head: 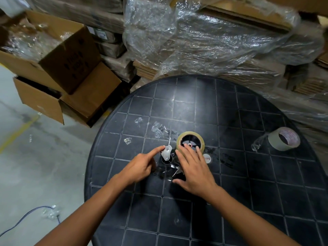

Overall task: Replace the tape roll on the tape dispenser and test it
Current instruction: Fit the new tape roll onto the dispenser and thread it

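On the dark round counter (248, 174) the tape dispenser (167, 157) lies with a tape roll (190, 141) mounted. The left hand (140, 167) points one finger onto its metal plate, gripping nothing. The right hand (195, 173) rests spread-fingered against the roll; a second roll (284, 138) sits well apart to the right.

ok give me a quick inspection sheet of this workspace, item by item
surface: round black table with a grid pattern, scuffed
job's things: tape dispenser lying on the table, tan tape roll on its hub; second tape roll at the right edge
clutter: crumpled clear tape scraps on the table
grippers: left hand fingertip on the dispenser's metal plate; right hand open over the tan roll
cables: blue cable on the floor
surroundings: open cardboard boxes, plastic-wrapped cardboard stacks
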Action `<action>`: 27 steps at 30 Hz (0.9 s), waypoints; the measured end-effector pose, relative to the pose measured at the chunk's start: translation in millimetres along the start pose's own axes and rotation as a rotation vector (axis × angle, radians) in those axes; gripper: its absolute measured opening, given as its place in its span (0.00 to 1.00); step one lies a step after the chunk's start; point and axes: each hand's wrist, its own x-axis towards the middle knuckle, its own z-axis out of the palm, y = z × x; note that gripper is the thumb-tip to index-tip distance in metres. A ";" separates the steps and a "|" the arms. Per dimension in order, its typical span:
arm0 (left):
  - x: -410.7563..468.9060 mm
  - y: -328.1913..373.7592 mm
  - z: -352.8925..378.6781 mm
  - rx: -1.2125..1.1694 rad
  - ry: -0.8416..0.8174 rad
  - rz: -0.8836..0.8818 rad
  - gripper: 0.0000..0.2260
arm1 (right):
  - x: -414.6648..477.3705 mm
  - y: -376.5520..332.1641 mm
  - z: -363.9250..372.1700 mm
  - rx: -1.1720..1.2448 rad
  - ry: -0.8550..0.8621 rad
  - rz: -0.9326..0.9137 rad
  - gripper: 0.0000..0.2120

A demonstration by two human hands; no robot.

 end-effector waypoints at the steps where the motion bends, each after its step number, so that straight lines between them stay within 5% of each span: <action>1: 0.6 -1.2 0.3 -0.005 0.001 0.007 0.40 | 6.6 0.5 -4.8 0.011 -0.033 -0.056 0.52; 5: -1.5 -8.9 8.8 -0.101 0.059 -0.018 0.34 | 37.3 -0.4 -23.3 0.006 -0.167 -0.216 0.58; 10: -7.7 -16.9 17.0 -0.302 0.098 -0.104 0.22 | 55.9 -1.3 -25.8 -0.060 -0.257 -0.275 0.54; 15: -9.8 -21.6 14.6 -0.064 0.204 -0.006 0.07 | 57.7 1.0 -22.2 -0.016 -0.186 -0.276 0.40; 27: -13.8 -22.3 16.7 -0.050 0.238 -0.001 0.07 | 46.5 -6.7 -13.2 0.124 -0.151 -0.174 0.35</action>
